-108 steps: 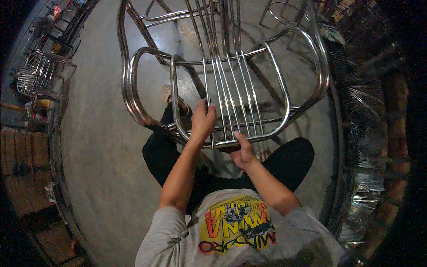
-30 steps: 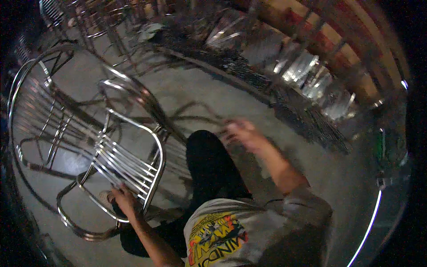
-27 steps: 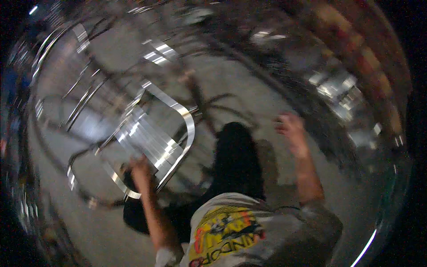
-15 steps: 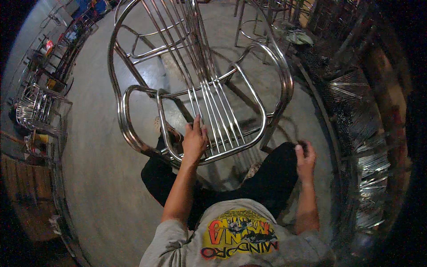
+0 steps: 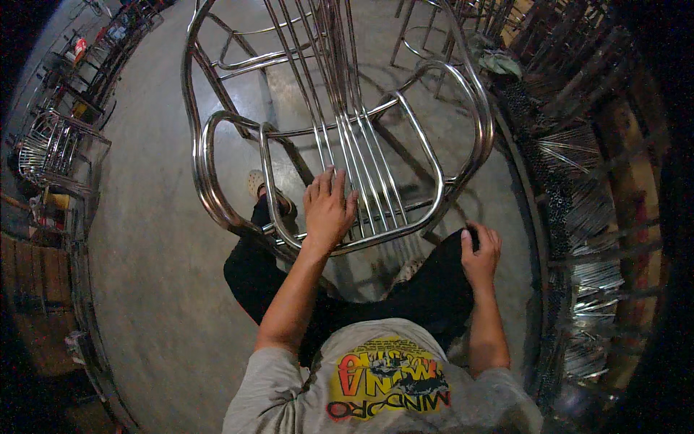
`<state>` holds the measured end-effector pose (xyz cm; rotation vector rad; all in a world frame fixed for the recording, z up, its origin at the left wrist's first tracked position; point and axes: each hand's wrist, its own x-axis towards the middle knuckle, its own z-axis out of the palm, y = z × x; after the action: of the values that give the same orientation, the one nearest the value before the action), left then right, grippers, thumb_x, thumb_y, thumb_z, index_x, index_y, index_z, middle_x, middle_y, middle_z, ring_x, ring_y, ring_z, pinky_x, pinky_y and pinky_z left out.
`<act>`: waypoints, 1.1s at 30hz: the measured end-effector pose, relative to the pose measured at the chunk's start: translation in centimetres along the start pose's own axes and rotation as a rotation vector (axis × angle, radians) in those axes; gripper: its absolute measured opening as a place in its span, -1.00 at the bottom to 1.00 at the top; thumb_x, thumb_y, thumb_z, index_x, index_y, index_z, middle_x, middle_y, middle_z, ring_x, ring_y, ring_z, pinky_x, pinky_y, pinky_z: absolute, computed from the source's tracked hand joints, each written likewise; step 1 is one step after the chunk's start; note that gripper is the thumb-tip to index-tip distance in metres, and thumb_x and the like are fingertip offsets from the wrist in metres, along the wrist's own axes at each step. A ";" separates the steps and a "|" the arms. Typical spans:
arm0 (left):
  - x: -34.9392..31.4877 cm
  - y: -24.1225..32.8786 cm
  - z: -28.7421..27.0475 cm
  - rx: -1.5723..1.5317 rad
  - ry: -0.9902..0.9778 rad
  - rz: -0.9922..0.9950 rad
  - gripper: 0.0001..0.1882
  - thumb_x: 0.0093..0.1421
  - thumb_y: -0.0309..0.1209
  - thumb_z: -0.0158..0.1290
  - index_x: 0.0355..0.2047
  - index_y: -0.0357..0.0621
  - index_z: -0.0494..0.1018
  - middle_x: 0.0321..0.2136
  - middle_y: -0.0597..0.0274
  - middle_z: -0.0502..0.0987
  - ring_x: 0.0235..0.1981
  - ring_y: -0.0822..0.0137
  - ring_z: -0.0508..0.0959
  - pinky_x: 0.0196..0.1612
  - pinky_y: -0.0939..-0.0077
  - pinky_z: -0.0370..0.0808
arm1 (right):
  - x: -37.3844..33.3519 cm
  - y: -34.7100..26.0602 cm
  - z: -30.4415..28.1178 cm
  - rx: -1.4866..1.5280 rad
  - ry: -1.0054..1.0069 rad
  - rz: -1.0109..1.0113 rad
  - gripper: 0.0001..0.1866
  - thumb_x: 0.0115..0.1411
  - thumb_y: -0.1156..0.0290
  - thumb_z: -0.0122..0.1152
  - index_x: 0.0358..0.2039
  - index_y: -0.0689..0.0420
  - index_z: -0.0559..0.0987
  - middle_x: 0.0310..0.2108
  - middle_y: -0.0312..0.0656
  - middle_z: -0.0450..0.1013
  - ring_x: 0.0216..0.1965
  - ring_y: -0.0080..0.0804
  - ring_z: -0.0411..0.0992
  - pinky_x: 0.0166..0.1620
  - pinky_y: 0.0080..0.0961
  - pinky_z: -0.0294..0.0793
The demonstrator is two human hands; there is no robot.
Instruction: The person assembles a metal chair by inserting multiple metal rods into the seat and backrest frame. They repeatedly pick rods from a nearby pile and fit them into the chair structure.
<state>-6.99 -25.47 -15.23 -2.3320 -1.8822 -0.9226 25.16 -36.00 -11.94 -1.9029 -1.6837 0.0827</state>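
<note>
A shiny tubular metal chair frame stands in front of me, with thin parallel rods running down its back and across its seat. Over the left part of the seat, my left hand is open, palm down, its fingers spread on or just above the rods. Whether they touch is hard to make out. My right hand rests by my right knee, fingers loosely bent and apart, holding nothing. Both of my legs, in black trousers, straddle the front of the frame.
Bundles of metal rods and tubes fill a rack along the right. More metal frames stand at the far right. Another metal chair is at the left, above stacked brown boards. A pale cloth lies near the rack.
My left hand has moved a little forward and right over the seat rods, its fingers now more spread. My right hand has come left, closer against my knee. The view has shifted slightly.
</note>
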 end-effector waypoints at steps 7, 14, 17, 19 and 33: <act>1.4 2.2 0.8 -0.010 -0.187 0.121 -0.46 0.25 -0.12 0.03 0.16 -0.12 0.35 0.17 -0.06 0.37 0.15 0.00 0.39 0.22 -0.02 0.22 | 0.1 -0.2 0.3 -0.045 0.018 -0.057 -0.74 0.16 0.29 0.24 -0.18 0.14 0.60 -0.19 -0.12 0.55 -0.12 -0.07 0.43 0.03 -0.15 0.31; 0.9 3.0 2.5 0.087 -0.180 0.180 -0.48 0.26 -0.14 0.00 0.12 -0.22 0.37 0.12 -0.15 0.40 0.15 -0.02 0.40 0.21 0.04 0.26 | 0.3 0.0 0.4 -0.031 0.011 -0.053 -0.74 0.15 0.29 0.24 -0.17 0.11 0.60 -0.20 -0.14 0.55 -0.12 -0.09 0.44 0.04 -0.16 0.30; 0.7 3.0 2.7 0.115 -0.126 0.210 -0.49 0.24 -0.16 0.02 0.10 -0.21 0.38 0.11 -0.15 0.40 0.14 -0.03 0.41 0.20 0.04 0.26 | 0.3 0.1 0.4 -0.051 0.025 -0.073 -0.73 0.14 0.27 0.25 -0.17 0.11 0.60 -0.22 -0.14 0.55 -0.14 -0.10 0.44 0.01 -0.17 0.31; 0.8 3.1 2.7 0.104 -0.147 0.188 -0.50 0.23 -0.16 0.04 0.08 -0.22 0.38 0.11 -0.15 0.40 0.12 -0.05 0.42 0.20 0.04 0.26 | 0.3 0.1 0.4 -0.055 0.028 -0.080 -0.72 0.14 0.26 0.25 -0.17 0.11 0.60 -0.23 -0.14 0.55 -0.15 -0.11 0.44 -0.01 -0.18 0.32; 0.8 3.1 3.0 0.093 -0.137 0.199 -0.47 0.25 -0.16 0.00 0.12 -0.24 0.36 0.13 -0.18 0.38 0.13 -0.10 0.42 0.21 0.01 0.26 | 0.4 -0.2 0.3 -0.040 0.050 -0.089 -0.74 0.13 0.27 0.25 -0.21 0.14 0.60 -0.24 -0.14 0.56 -0.18 -0.10 0.45 -0.04 -0.19 0.33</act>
<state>-2.85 -24.56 -16.25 -2.5256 -1.6554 -0.6571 24.91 -35.49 -11.98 -1.8410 -1.7450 -0.0339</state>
